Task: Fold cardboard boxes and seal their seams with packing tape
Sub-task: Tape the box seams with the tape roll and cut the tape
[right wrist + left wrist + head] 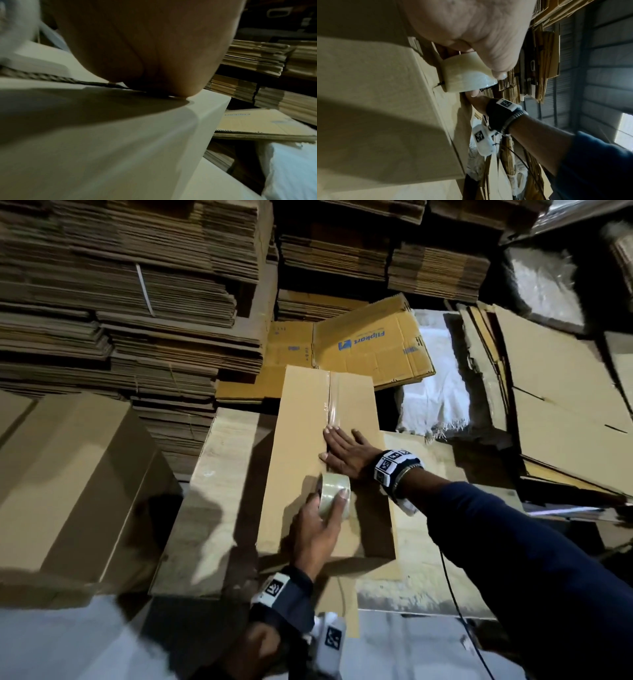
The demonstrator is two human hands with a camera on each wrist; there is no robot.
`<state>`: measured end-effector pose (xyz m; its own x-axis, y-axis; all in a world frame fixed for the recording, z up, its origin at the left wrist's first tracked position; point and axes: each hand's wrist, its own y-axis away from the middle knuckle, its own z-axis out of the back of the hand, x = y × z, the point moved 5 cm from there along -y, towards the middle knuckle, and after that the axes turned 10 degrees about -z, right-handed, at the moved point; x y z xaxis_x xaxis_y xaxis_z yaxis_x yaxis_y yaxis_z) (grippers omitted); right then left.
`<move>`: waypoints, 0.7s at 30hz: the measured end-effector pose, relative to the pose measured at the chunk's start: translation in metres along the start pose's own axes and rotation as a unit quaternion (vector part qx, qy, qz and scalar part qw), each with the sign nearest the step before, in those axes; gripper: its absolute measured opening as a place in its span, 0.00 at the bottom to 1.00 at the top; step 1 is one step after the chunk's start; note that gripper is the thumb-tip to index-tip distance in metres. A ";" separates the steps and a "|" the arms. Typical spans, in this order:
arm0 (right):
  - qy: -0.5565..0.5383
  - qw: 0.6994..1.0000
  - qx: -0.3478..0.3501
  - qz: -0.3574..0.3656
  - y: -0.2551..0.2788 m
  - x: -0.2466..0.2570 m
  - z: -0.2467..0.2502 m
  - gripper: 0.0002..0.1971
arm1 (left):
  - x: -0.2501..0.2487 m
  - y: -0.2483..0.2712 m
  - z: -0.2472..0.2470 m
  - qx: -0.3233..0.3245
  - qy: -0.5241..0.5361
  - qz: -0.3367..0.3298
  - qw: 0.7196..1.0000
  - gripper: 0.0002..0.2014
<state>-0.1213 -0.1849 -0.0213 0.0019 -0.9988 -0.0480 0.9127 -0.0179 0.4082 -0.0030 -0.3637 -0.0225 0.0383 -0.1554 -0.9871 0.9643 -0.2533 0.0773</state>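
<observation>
Left hand curled round roll, low on box; right hand flat, fingers straight, pressing tape along seam — sealing mid-run; next, probably: draw roll nearer, smooth, then tear.

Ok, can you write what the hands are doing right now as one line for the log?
step: taping seam | left hand: grips tape roll | right hand: flat on box, pressing tape | seam: far part taped
</observation>
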 end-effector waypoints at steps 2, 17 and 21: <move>0.012 0.999 0.023 0.018 0.019 0.007 -0.006 0.46 | -0.006 0.002 0.003 0.008 -0.008 0.001 1.000 0.34; 0.000 1.000 0.003 -0.031 0.028 0.015 -0.020 0.42 | -0.019 0.064 0.023 0.011 -0.051 -0.016 0.999 0.26; 0.003 0.999 -0.006 -0.035 0.030 0.018 -0.021 0.42 | -0.021 0.062 0.024 0.016 -0.031 -0.012 0.999 0.30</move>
<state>-0.0855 -0.2025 -0.0289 -0.0596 -0.9949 -0.0816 0.9155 -0.0871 0.3927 0.0499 -0.3995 0.0062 -0.0026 -0.2074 -0.9783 0.9558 -0.2880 0.0585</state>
